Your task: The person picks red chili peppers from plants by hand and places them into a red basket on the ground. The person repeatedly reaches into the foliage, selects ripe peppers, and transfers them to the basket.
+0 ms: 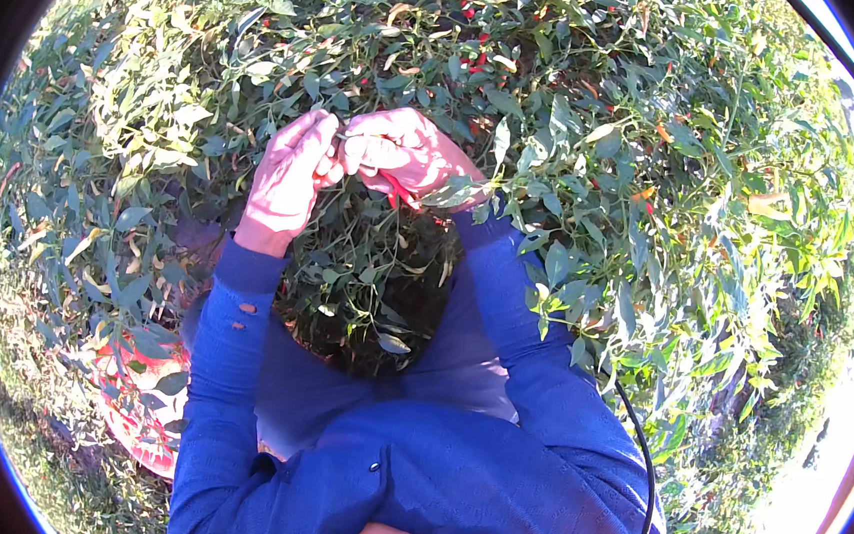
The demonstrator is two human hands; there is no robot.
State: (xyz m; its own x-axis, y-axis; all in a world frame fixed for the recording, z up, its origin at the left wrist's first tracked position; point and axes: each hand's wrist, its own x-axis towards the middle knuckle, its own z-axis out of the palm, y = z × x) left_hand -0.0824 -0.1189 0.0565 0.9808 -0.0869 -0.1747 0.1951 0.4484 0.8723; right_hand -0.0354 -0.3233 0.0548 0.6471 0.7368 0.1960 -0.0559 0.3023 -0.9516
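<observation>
Both my hands meet in front of me over leafy pepper plants (367, 262). My right hand (413, 153) is closed around red chili peppers (400, 192), whose ends stick out below the fingers. My left hand (296, 166) touches the right at the fingertips, thumb and fingers pinched together around something small, perhaps a stem; what it is cannot be made out. More red chili peppers (478, 62) hang among the leaves beyond my hands.
A red and white container or bag (145, 403) lies partly behind leaves beside my left forearm. Dense pepper foliage (630, 170) surrounds both arms, and some leaves overlap my right wrist. A black cable (646, 450) runs down along my right upper arm.
</observation>
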